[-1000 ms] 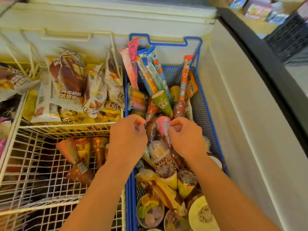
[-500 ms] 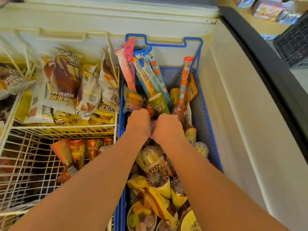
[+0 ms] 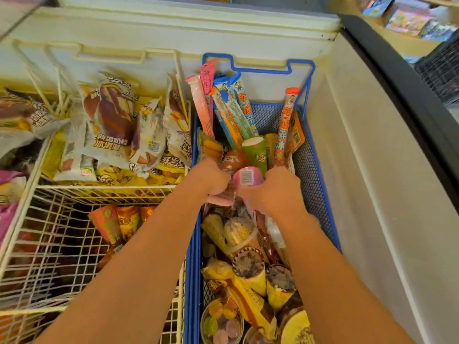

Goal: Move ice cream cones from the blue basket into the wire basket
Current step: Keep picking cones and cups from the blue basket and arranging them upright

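Observation:
The blue basket (image 3: 308, 100) sits on the right side of the freezer, full of wrapped cones, ice pops and cups. Both my hands are inside it, near its middle. My right hand (image 3: 275, 192) is closed on a pink cone (image 3: 246, 177) with a barcode. My left hand (image 3: 211, 181) is closed next to it, with a brown-orange cone (image 3: 233, 158) sticking out above its fingers. A green cone (image 3: 255, 151) stands just behind. The white wire basket (image 3: 49, 247) lies to the left and holds a few orange cones (image 3: 116, 222).
Bagged ice cream bars (image 3: 111, 125) fill the wire compartment behind the wire basket. Long ice pops (image 3: 231, 108) lean at the back of the blue basket. Yellow cones (image 3: 250, 271) and cups (image 3: 221, 324) lie under my forearms. The freezer wall (image 3: 372, 194) rises on the right.
Both hands have pushed further back into the blue basket and closed together on the cones. The pink cone has lifted and now shows between them.

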`<state>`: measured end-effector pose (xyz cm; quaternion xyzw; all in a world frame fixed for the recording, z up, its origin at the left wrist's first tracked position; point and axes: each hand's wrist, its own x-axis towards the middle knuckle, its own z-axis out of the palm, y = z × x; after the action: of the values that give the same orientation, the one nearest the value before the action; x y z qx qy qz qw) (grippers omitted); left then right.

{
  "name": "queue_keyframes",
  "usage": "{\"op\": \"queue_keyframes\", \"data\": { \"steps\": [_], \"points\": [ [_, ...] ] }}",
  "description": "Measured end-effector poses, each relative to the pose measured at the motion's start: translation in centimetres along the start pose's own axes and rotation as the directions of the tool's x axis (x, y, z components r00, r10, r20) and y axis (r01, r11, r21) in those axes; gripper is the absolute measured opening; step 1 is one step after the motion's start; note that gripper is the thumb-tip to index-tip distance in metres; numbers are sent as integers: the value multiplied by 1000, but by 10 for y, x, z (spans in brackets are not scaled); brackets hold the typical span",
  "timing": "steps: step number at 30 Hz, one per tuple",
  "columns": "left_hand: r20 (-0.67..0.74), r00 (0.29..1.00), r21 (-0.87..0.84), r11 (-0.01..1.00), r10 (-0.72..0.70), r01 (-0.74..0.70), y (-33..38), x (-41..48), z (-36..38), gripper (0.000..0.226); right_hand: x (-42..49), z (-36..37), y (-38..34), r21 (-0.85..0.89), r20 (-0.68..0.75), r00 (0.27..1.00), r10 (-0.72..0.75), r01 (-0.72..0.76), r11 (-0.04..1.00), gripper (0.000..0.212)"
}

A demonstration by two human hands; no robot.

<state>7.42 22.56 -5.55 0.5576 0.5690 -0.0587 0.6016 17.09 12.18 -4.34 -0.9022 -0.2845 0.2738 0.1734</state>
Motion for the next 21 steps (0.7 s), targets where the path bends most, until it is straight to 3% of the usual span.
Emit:
{"op": "queue_keyframes", "data": {
  "steps": [3,6,9,11,15,17,21],
  "points": [
    [83,996,-215,975,-45,62,-11,-39,-10,25,-20,-11,1,364,-54,998,-22,41,930,30],
    [157,988,-400,914,-5,68,-34,-74,-13,25,-42,-12,-2,678,-21,1000,-22,30,734,4],
    [129,990,-520,854,60,15,-62,-99,-14,30,-57,-2,-6,826,126,992,-23,-92,556,4],
    [66,995,-543,839,76,-28,-80,-112,-17,33,-67,7,-12,855,183,982,-45,-137,501,20],
    [29,995,-659,751,91,-49,-119,-139,-33,23,-94,29,-28,863,236,963,-134,-144,485,14],
    [4,996,-645,761,93,-69,-142,-149,-45,23,-109,42,-40,835,257,949,-181,-125,536,10],
    [-124,992,-571,816,31,-97,-178,-157,-75,23,-132,77,-66,761,295,921,-253,-67,645,25]
  ]
}}
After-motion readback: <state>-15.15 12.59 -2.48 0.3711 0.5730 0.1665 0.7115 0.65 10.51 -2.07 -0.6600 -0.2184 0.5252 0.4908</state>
